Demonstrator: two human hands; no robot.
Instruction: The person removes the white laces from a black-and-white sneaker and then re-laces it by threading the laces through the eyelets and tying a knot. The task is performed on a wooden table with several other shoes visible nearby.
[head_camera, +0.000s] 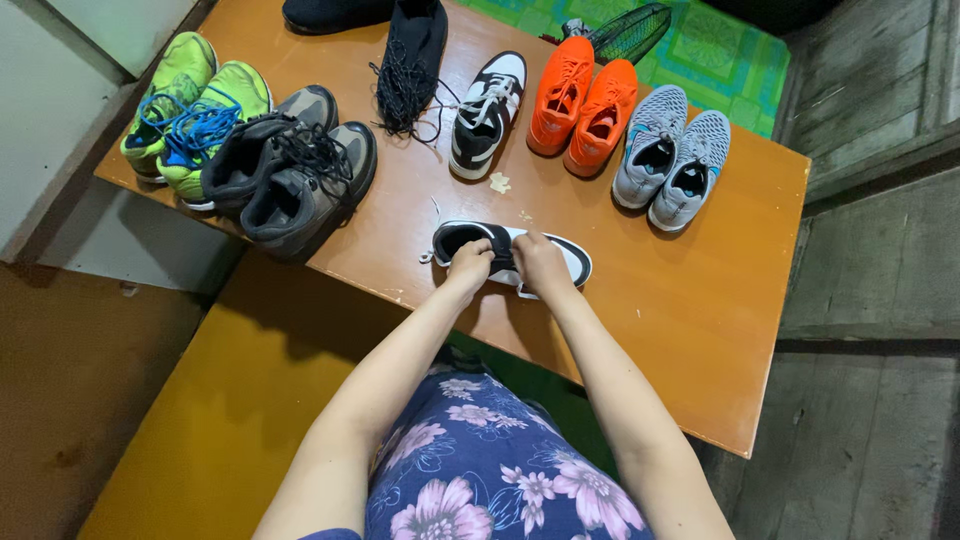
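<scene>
Both forearms are reaching fwd, bare, converging. Left hand (468, 264) & right hand (541, 263) are sitting side by side, nearly touching, fingers curled down, pinching, near the bench's front edge.

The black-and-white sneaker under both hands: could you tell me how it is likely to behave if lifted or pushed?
The black-and-white sneaker probably slides rather than rolls, lying flat on the smooth wooden table. It looks light. Its laces would likely dangle floppily where the left hand and right hand grip.
</scene>
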